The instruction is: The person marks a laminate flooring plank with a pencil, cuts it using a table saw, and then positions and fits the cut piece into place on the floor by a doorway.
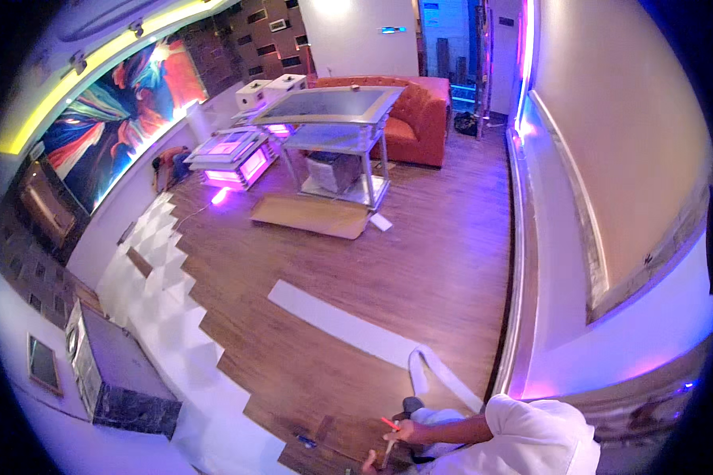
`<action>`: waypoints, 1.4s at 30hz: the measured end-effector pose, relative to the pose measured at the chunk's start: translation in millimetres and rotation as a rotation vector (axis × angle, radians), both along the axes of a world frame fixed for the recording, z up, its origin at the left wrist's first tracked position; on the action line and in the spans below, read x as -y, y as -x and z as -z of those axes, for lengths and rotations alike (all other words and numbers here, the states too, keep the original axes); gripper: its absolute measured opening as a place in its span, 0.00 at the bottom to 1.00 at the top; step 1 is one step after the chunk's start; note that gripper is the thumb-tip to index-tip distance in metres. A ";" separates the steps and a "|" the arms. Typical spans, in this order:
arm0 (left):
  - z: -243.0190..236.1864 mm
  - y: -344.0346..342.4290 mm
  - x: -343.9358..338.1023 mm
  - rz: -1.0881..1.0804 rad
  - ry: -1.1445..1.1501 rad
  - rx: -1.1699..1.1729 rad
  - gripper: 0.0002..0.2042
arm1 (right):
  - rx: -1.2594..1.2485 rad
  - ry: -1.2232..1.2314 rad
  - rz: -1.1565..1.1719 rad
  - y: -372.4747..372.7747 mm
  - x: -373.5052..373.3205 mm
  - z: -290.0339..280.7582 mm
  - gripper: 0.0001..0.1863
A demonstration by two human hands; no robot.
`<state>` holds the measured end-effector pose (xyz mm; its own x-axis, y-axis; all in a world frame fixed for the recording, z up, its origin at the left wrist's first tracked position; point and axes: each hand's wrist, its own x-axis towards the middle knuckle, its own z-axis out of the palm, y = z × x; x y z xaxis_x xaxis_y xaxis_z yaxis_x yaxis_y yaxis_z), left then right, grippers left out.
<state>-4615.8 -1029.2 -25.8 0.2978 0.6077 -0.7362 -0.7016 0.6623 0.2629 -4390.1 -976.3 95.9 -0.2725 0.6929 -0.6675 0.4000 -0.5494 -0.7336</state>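
My right hand (404, 431) is near the bottom edge, closed around a slim red-orange tool (390, 425) whose kind is too small to make out. A thin pale piece shows just below that hand. Only part of my left hand (370, 462) comes into view at the lower rim, so its grip is hidden. A blue tool (305, 441) lies on the wood-look floor to the left. Ahead, a long white strip (341, 321) lies flat, with a folded, looped end (421, 366) near my dark shoe (411, 404).
Pale tiles (166, 317) with a zigzag edge run along the left. Farther off are a brown flat panel (313, 218), a metal-legged table (337, 138), a pink-lit box table (234, 162) and an orange sofa (416, 119). Another person (166, 166) bends by the left wall. A dark-framed cabinet (119, 372) stands left.
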 end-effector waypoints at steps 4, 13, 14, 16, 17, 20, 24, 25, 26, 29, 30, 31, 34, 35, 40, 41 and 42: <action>32.9 -1.1 -90.7 0.111 -0.117 0.772 0.13 | -0.468 0.064 0.200 -83.3 -85.5 -17.4 0.21; -106.8 -185.5 -298.8 0.094 0.074 -0.080 0.05 | -0.095 -0.322 0.866 -348.3 -198.9 -61.4 0.12; -90.7 -195.4 -330.8 0.157 -0.002 -0.164 0.05 | -0.077 -0.345 0.941 -372.3 -213.1 -62.5 0.11; -62.3 -225.9 -383.4 0.295 -0.147 -0.322 0.06 | -0.103 -0.243 1.109 -424.7 -236.2 -56.4 0.10; -56.6 -249.5 -407.7 0.354 -0.085 -0.300 0.07 | -0.113 -0.195 1.200 -454.2 -246.8 -51.6 0.09; -41.4 -325.5 -494.9 0.535 0.082 -0.245 0.09 | 0.000 -0.271 1.274 -538.6 -263.2 11.8 0.08; -38.4 -458.8 -620.6 0.882 -0.252 -0.162 0.12 | 0.253 -0.077 1.561 -613.9 -228.8 121.2 0.08; -72.4 -516.4 -638.6 0.719 0.152 -0.163 0.12 | 0.315 0.055 1.602 -616.1 -190.8 136.2 0.09; -98.9 -555.5 -662.4 0.799 0.074 -0.200 0.11 | 0.322 0.155 1.547 -608.5 -182.1 146.4 0.09; -150.4 -662.2 -738.0 1.007 -0.019 -0.249 0.09 | 0.410 0.288 1.202 -589.7 -133.9 155.1 0.11; -161.9 -713.4 -753.2 1.040 0.065 -0.187 0.09 | 0.503 0.234 1.087 -586.7 -93.0 152.5 0.12; -174.9 -734.4 -787.3 1.020 0.121 -0.250 0.08 | 0.298 0.401 1.250 -577.8 -151.9 149.8 0.12; -188.4 -838.7 -847.3 1.163 0.019 -0.294 0.13 | 0.097 0.559 1.506 -615.4 -231.4 129.2 0.12; -186.6 -874.0 -863.3 1.176 -0.007 -0.269 0.13 | 0.076 0.559 1.534 -639.6 -255.7 127.6 0.12; -198.7 -1060.1 -922.4 1.183 -0.137 -0.133 0.14 | 0.037 0.491 1.530 -798.0 -365.3 146.8 0.13; -202.2 -1098.5 -930.4 1.165 -0.167 -0.105 0.15 | 0.065 0.455 1.500 -840.9 -381.4 153.7 0.13; -212.5 -1129.2 -933.4 1.177 -0.187 -0.081 0.15 | 0.116 0.407 1.477 -880.8 -386.7 158.4 0.13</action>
<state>-3486.6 -95.8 186.7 0.7003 0.0928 -0.7078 0.3334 0.8342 0.4393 -3509.3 -589.6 -62.5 0.5378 0.0608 -0.8408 -0.6225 -0.6439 -0.4448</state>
